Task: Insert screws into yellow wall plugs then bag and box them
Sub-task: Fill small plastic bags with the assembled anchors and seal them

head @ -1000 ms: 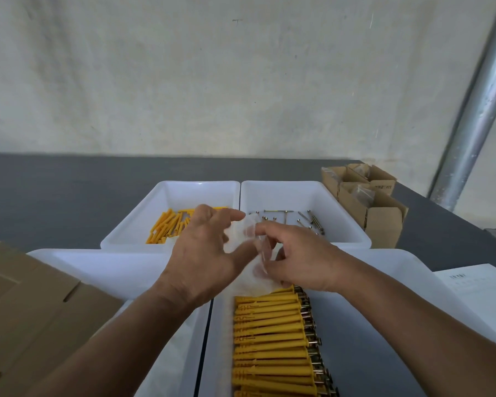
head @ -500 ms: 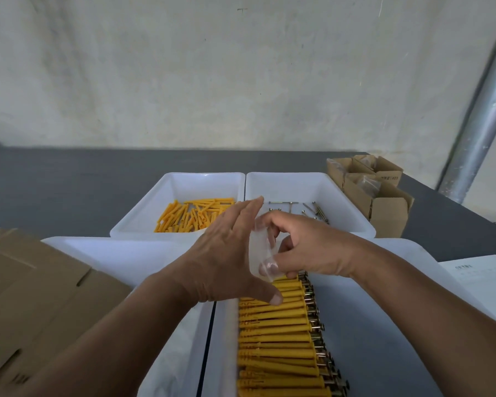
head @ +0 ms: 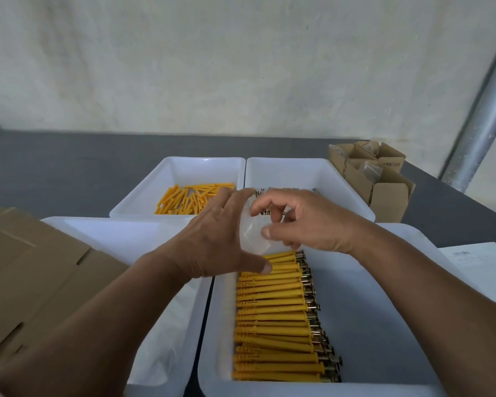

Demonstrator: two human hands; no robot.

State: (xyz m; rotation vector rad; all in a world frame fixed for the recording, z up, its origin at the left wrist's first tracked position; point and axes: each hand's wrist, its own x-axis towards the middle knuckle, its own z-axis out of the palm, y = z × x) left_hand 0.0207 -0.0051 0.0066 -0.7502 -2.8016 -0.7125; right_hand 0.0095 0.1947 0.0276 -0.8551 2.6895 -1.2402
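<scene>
Both hands hold a small clear plastic bag [head: 252,234] above the far end of the near right tray [head: 398,310]. My left hand [head: 212,242] supports the bag from the left, thumb stretched below it. My right hand [head: 304,224] pinches the bag's right side with thumb and curled fingers. Below them a neat row of yellow wall plugs with screws inserted [head: 275,316] fills that tray's left side. Loose yellow plugs [head: 192,197] lie in the far left tray [head: 184,167]. Loose screws [head: 262,193] show in the far right tray [head: 327,173], mostly hidden by my hands.
Flat brown cardboard [head: 32,276] lies at the left. The near left tray [head: 112,233] holds clear bags. Small open cardboard boxes [head: 375,179] with bagged items stand at the far right. A white paper sheet [head: 481,267] lies right of the trays. A metal pole [head: 481,110] rises at the right.
The bag has gone from spread flat between both hands to bunched and rounded. My left thumb has stretched out under it, and the view has shifted slightly.
</scene>
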